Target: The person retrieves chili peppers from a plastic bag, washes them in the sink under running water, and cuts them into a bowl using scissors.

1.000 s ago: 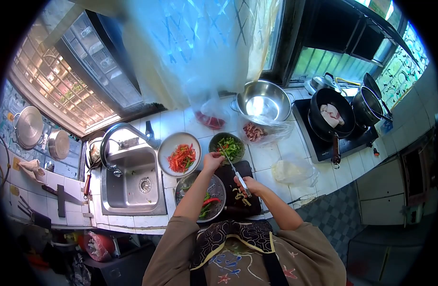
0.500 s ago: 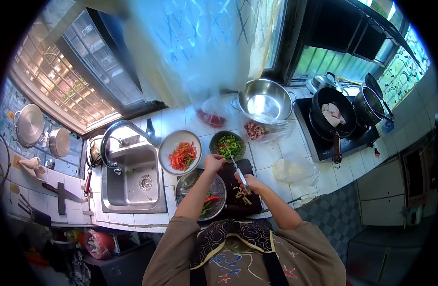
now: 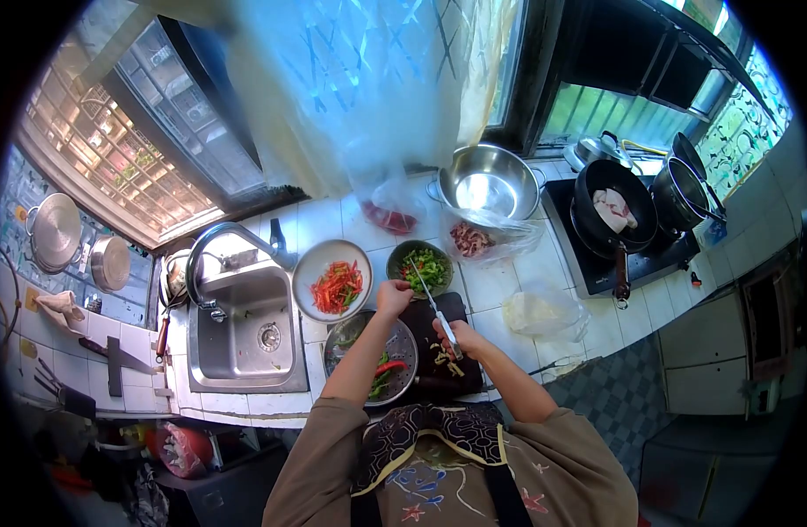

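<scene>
My right hand [image 3: 461, 338] is wrapped round the pale handles of what look like kitchen scissors [image 3: 442, 323]. Their thin metal blades slant up and left over a dark green bowl [image 3: 393, 263] of chopped green peppers [image 3: 427, 268]. At the bowl's near rim my left hand [image 3: 395, 297] is closed in a pinch, close to the blades; what it pinches is hidden. Below my hands, a dark cutting board [image 3: 456, 316] carries cut-off pepper stems [image 3: 445, 360]. Partly under my left forearm is a metal colander [image 3: 405, 338] with red and green peppers [image 3: 388, 369].
Left of the bowl, a white plate [image 3: 302, 294] holds red pepper strips [image 3: 337, 287], beside the sink [image 3: 245, 342]. Behind are bagged red meat [image 3: 389, 216], chopped meat [image 3: 470, 239] and a steel pot [image 3: 489, 183]. A wok [image 3: 597, 224] sits on the stove at right; a plastic bag [image 3: 546, 314] lies nearer.
My left hand has shifted very slightly. The scissors and my right hand stay almost where they were over the bowl.
</scene>
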A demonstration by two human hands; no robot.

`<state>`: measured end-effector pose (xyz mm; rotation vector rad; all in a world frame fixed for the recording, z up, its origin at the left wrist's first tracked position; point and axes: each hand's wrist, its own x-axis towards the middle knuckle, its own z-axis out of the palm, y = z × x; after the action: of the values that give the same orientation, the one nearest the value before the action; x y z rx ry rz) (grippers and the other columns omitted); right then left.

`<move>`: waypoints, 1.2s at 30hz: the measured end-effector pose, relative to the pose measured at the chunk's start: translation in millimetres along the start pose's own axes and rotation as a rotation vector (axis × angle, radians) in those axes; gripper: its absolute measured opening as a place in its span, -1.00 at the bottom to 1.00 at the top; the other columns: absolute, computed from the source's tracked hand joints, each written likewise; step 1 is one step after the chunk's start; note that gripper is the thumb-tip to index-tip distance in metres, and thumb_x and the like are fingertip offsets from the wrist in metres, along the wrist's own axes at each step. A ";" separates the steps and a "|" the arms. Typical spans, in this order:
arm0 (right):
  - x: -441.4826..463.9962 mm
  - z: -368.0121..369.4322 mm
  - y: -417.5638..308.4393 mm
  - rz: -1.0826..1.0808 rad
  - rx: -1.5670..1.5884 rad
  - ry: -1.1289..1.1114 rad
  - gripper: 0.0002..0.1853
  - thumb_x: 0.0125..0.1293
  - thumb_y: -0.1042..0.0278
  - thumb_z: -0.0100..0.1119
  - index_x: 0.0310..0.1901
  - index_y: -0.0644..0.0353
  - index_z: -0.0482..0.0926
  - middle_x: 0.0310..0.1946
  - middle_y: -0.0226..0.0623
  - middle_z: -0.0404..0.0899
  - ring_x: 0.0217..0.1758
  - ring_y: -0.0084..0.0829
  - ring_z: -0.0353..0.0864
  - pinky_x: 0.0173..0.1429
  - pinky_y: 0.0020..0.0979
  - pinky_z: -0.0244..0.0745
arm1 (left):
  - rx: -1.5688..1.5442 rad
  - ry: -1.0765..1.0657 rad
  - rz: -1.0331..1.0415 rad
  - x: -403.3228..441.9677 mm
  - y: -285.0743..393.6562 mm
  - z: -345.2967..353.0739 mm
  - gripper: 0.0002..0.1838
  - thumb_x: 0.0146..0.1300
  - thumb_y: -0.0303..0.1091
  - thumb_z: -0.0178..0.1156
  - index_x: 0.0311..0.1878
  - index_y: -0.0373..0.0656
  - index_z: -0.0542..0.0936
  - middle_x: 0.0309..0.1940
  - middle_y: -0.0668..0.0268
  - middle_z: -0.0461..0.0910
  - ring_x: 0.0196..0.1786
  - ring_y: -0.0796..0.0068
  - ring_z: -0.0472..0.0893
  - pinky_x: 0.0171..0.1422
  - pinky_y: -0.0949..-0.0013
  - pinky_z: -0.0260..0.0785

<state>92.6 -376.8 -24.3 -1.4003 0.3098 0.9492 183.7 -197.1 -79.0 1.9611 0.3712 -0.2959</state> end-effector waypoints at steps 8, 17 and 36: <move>6.5 -6.0 10.1 0.001 0.003 -0.102 -0.63 0.11 -0.01 0.04 -0.48 0.17 0.32 -0.76 -0.50 0.27 -0.78 -0.62 0.27 -0.68 -0.54 0.27 | 0.029 -0.005 0.107 3.3 -0.8 1.1 -0.74 -0.12 -0.39 0.18 -0.30 -0.27 0.56 -0.46 0.17 0.58 -0.40 0.40 0.56 -0.30 0.40 0.37; -5.2 1.8 -0.6 0.048 0.006 -0.009 -0.68 0.12 0.09 0.04 -0.48 0.20 0.33 -0.78 -0.48 0.26 -0.80 -0.61 0.26 -0.72 -0.52 0.23 | 0.140 0.036 0.128 -10.6 18.7 -6.1 -0.76 -0.08 -0.38 0.13 -0.31 -0.27 0.56 -0.43 0.13 0.57 -0.36 0.36 0.56 -0.27 0.37 0.36; -1.5 -3.1 3.4 0.007 -0.059 -0.044 -0.60 0.09 -0.08 0.04 -0.56 0.11 0.30 -0.77 -0.53 0.22 -0.78 -0.64 0.24 -0.70 -0.54 0.22 | 0.129 -0.070 0.109 1.6 14.9 -6.0 -0.76 -0.06 -0.37 0.08 -0.32 -0.29 0.56 -0.46 0.06 0.56 -0.35 0.28 0.56 -0.24 0.33 0.35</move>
<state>90.4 -380.6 -26.2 -1.4313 0.2555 1.0001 191.3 -197.2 -64.8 2.0828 0.2027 -0.3241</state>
